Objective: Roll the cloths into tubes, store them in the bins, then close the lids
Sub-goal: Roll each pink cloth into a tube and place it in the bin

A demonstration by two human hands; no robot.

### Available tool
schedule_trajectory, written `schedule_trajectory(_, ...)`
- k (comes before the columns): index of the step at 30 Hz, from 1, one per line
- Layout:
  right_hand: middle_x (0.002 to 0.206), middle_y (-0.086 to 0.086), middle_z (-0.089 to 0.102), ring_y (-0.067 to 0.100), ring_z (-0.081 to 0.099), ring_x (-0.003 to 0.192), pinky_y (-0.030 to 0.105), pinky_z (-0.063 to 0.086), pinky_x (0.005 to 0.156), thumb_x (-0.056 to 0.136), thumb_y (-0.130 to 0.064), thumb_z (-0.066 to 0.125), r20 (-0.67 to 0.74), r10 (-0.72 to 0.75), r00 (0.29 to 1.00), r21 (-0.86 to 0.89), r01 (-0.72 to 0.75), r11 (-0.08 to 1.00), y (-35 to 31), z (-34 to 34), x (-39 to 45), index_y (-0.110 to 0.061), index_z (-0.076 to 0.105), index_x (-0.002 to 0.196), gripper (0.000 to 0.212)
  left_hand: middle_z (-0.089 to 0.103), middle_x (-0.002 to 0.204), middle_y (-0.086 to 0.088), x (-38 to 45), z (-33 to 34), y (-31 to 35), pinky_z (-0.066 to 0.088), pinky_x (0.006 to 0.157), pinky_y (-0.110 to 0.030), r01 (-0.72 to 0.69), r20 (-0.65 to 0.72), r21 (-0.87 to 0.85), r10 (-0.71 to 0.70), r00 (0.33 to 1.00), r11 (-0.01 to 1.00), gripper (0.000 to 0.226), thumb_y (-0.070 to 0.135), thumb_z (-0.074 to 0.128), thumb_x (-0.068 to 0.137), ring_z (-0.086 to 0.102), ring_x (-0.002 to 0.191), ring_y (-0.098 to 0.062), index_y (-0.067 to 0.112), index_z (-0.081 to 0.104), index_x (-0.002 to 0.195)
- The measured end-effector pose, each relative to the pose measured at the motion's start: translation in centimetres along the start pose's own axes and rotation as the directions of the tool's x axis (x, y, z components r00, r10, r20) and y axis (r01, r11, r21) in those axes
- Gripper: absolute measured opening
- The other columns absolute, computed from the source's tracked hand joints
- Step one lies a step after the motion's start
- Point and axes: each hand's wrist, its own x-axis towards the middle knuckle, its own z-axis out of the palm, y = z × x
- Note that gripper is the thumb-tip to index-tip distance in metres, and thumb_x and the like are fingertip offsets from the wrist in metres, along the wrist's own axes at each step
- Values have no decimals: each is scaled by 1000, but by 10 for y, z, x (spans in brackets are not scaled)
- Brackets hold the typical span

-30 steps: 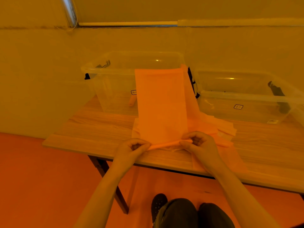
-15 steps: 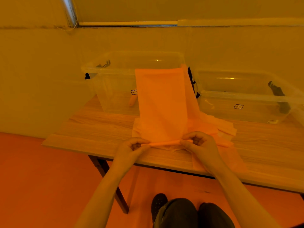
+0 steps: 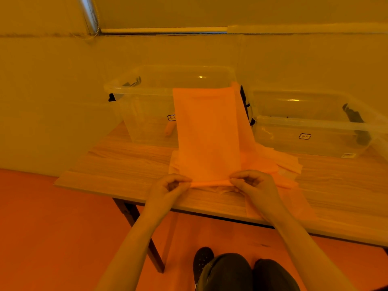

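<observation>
Rolled slightly further, the cloth (image 3: 206, 135) edge sits pinched by left hand (image 3: 168, 186) and right hand (image 3: 253, 185); rolling is underway, next needs even turns toward the bin (image 3: 147, 89).

The worktop (image 3: 134, 164) stands against the wall (image 3: 52, 101). Two bins sit along its back edge: the left bin (image 3: 147, 114) near the back left corner, the right bin (image 3: 310, 131) just beside it toward the right. A rolled cloth (image 3: 169, 129) lies inside the left bin. A long cloth (image 3: 207, 133) hangs over the left bin's front rim and runs down to the front edge, lying on a pile of cloths (image 3: 287, 164) before the bins. At the front edge the left hand (image 3: 170, 185) and right hand (image 3: 254, 183) pinch the cloth's rolled near end from either side.
</observation>
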Motion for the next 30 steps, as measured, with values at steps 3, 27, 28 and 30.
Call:
schedule_trajectory(3, 80, 4, 74, 14, 67, 72, 20, 54, 66, 80, -3, 72, -2, 7, 1000, 13, -7, 1000, 0, 0, 0, -13, 75, 84, 12, 72, 96, 0, -1, -1, 0, 53, 83, -35, 27, 18, -14, -27, 999, 1000, 22, 19, 74, 79, 65, 95, -21, 42, 75, 80)
schedule_trajectory(27, 74, 4, 73, 12, 68, 66, 17, 52, 60, 77, 1, 74, -35, 15, 999, 59, -13, 998, -1, 0, -1, -9, 74, 82, 11, 71, 83, 1, 1, 5, -1, 52, 74, -26, -6, 15, 15, 6, 1000, 1000, 12, 17, 68, 87, 66, 78, -11, 27, 73, 89)
schedule_trajectory(28, 74, 5, 73, 13, 68, 66, 18, 53, 60, 77, 1, 74, -38, 18, 999, 55, -16, 998, -1, -1, -1, -10, 74, 81, 11, 72, 88, 3, 0, 5, -1, 52, 76, -25, -6, 21, 22, 6, 1000, 1000, 12, 17, 69, 85, 66, 83, -10, 28, 74, 89)
schedule_trajectory(30, 75, 6, 74, 16, 68, 68, 20, 54, 62, 77, 0, 75, -39, 19, 999, 46, -17, 999, 0, -1, 0, -12, 74, 80, 12, 71, 94, 5, -1, 4, -1, 52, 78, -24, -3, 41, 13, 2, 999, 1000, 16, 15, 73, 81, 65, 89, -9, 29, 73, 90)
